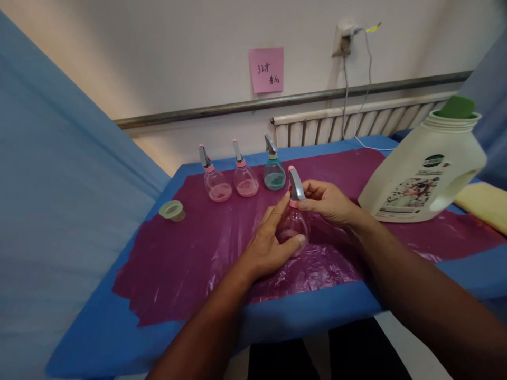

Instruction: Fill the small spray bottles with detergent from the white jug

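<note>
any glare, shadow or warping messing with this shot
Head view: glare streaks on the maroon plastic sheet, brightest crinkles near the held spray bottle; head view: the pale jug leans outward, probably wide-angle stretch; head view: the right forearm falls into shadow, and the jug's smallest print is too soft to read.

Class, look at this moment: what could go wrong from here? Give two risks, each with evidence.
The spray bottle might tip on the wrinkled plastic sheet if the left hand loosens while the right hand is at its pink collar. The large jug stands near the right forearm and seems uncapped, so a knock could spill it.
</note>
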Tool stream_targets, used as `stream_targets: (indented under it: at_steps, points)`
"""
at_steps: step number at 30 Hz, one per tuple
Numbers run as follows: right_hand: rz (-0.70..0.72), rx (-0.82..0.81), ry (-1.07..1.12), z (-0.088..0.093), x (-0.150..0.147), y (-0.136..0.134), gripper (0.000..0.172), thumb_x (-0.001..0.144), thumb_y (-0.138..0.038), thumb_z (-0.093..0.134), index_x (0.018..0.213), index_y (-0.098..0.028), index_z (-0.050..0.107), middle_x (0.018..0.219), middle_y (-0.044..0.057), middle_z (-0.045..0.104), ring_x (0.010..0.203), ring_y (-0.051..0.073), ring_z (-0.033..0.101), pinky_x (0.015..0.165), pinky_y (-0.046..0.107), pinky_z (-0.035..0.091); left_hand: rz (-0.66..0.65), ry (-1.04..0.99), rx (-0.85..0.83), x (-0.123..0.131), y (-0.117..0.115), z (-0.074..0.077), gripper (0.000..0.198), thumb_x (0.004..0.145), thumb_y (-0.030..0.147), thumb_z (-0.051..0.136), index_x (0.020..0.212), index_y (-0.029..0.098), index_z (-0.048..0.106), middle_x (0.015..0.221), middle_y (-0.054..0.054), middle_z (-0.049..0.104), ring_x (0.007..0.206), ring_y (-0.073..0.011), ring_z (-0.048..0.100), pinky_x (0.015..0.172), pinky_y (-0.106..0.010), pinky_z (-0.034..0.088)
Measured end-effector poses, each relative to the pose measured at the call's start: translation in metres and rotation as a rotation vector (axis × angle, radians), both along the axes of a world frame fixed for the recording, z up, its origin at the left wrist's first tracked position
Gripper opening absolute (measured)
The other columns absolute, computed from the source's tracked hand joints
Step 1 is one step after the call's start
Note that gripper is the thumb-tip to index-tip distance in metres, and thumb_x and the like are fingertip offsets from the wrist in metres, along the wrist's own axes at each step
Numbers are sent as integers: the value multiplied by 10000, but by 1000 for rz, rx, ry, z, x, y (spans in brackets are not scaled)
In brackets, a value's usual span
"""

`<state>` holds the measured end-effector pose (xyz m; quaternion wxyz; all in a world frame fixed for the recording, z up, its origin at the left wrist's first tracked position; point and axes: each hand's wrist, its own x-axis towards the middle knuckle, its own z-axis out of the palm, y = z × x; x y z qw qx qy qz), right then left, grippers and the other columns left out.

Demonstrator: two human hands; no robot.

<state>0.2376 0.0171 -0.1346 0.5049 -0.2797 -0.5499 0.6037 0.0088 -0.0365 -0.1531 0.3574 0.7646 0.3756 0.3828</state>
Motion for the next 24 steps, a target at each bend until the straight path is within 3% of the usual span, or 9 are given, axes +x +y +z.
stream_targets:
  at_steps: [6, 12, 18, 24]
  points:
    - [-17, -9, 11, 1, -6, 4, 498, 683, -431, 1162, 948, -228, 793, 921, -4, 807, 821, 139, 707, 816, 294, 607, 9, -16, 56, 1, 3, -4, 1004, 985, 337, 862, 1844, 426, 352, 1768, -131, 552, 1503, -363, 667, 1304, -657, 548]
    - [-30, 3, 19, 8, -11, -3, 514, 716, -498, 1136, 1047, -245, 836, 1027, 17, 824, 916, 181, 743, 931, 373, 640, 68, 26, 212, 4, 4, -9, 1075, 953, 350, 904, 1847, 452, 315, 1629, -105, 627, 1491, -343, 662, 1291, -610, 550]
    - [-173, 62, -2, 8, -18, -6, 541, 688, -560, 1133, 913, -260, 742, 951, 7, 800, 897, 206, 730, 902, 400, 644, 257, 143, 430, 6, 6, -10, 1209, 939, 425, 964, 1867, 409, 188, 1540, -111, 651, 1377, -338, 681, 1182, -583, 627]
    - [-238, 63, 35, 4, -31, -4, 614, 675, -593, 1133, 937, -276, 677, 974, 4, 800, 923, 210, 728, 904, 398, 621, 393, 264, 592, 6, 9, -11, 1219, 906, 428, 1009, 1848, 352, 239, 1506, -140, 641, 1351, -360, 678, 1131, -572, 645]
